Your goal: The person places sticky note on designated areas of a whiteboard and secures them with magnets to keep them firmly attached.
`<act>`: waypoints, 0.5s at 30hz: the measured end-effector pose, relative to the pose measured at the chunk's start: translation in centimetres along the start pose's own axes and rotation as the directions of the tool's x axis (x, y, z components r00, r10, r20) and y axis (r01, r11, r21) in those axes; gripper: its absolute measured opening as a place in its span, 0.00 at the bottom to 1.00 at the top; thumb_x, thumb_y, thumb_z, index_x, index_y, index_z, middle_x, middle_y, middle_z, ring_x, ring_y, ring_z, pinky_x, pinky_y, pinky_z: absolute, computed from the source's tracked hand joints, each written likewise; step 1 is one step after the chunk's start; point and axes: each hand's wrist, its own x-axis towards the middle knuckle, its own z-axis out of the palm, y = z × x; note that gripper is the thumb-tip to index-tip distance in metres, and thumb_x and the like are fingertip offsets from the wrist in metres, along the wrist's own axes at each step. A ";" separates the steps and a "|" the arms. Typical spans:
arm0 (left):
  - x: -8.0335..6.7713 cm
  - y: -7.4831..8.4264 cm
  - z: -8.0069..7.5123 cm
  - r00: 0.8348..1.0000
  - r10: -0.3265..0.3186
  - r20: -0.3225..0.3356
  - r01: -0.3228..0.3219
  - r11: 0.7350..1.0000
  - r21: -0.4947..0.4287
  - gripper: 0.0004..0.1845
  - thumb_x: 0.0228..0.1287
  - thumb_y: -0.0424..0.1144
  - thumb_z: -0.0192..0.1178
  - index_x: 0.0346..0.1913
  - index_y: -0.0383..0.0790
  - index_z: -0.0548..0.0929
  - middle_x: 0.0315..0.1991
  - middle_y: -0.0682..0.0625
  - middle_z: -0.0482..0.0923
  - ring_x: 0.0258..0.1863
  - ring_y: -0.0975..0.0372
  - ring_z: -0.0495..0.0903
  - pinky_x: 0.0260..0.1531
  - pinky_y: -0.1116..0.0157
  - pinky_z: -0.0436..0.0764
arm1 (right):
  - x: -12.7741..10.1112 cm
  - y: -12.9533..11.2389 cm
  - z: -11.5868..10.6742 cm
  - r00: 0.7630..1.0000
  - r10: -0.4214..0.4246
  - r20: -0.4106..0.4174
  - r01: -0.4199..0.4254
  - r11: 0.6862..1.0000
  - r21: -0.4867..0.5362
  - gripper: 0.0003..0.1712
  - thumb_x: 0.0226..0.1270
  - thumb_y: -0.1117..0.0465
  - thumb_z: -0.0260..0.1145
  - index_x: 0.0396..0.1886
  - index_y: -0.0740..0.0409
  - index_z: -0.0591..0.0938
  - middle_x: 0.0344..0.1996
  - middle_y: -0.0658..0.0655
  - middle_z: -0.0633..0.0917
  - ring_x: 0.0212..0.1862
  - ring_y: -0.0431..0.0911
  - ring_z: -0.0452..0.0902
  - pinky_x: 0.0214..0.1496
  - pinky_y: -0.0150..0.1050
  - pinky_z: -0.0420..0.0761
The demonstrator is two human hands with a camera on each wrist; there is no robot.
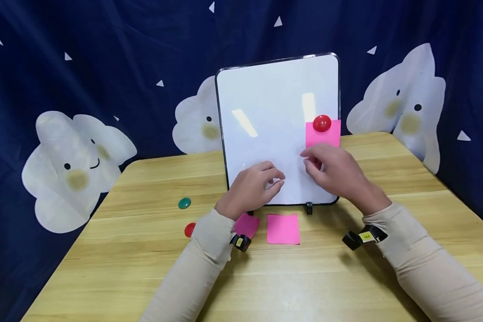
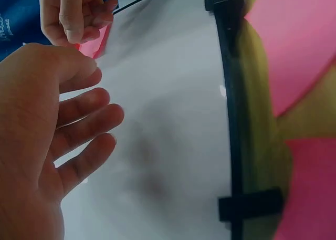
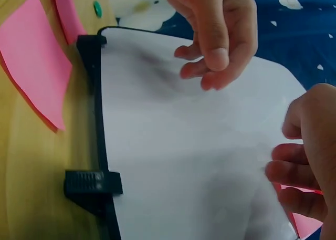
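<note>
A whiteboard [image 1: 265, 112] with a black frame stands upright on the table. On its right side a pink sticky note [image 1: 311, 134] lies under a round red magnet [image 1: 322, 123]. My right hand [image 1: 340, 172] is just below the magnet, its loosely bent fingers over the note's lower part and holding nothing. In front of the board's lower middle is my left hand [image 1: 253, 185]. The left wrist view shows its fingers [image 2: 86, 119] relaxed and apart, with nothing between them.
Two more pink notes, one square [image 1: 283, 229] and one partly behind the left wrist [image 1: 246, 225], lie before the board. A green magnet [image 1: 184, 203] and a red magnet [image 1: 189, 230] are at left. Black feet [image 1: 309, 208] support the board. A dark blue cloud-patterned curtain [image 1: 124, 40] hangs behind.
</note>
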 end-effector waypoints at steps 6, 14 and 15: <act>-1.7 -0.1 0.2 0.998 -0.033 0.058 0.035 0.999 -0.027 0.08 0.71 0.42 0.60 0.44 0.46 0.89 0.39 0.58 0.82 0.34 0.69 0.79 0.34 0.73 0.77 | -0.3 -0.9 0.6 0.982 0.032 0.184 -0.051 0.994 0.097 0.09 0.65 0.66 0.67 0.44 0.61 0.87 0.26 0.47 0.80 0.29 0.41 0.73 0.33 0.39 0.77; -3.0 -0.1 0.3 0.995 -0.034 0.094 0.040 0.998 -0.056 0.08 0.71 0.41 0.59 0.44 0.47 0.88 0.36 0.60 0.81 0.36 0.69 0.77 0.35 0.74 0.75 | -0.3 -2.3 1.8 0.938 0.043 0.345 -0.108 0.979 0.171 0.08 0.69 0.63 0.66 0.44 0.58 0.87 0.27 0.44 0.81 0.30 0.39 0.74 0.35 0.40 0.78; -3.1 -0.1 0.3 0.995 -0.033 0.099 0.039 0.997 -0.059 0.08 0.71 0.40 0.59 0.44 0.47 0.88 0.35 0.60 0.81 0.35 0.69 0.77 0.36 0.74 0.75 | -0.4 -2.4 1.9 0.933 0.046 0.358 -0.113 0.979 0.167 0.08 0.69 0.63 0.66 0.44 0.57 0.87 0.27 0.44 0.81 0.30 0.39 0.74 0.35 0.39 0.78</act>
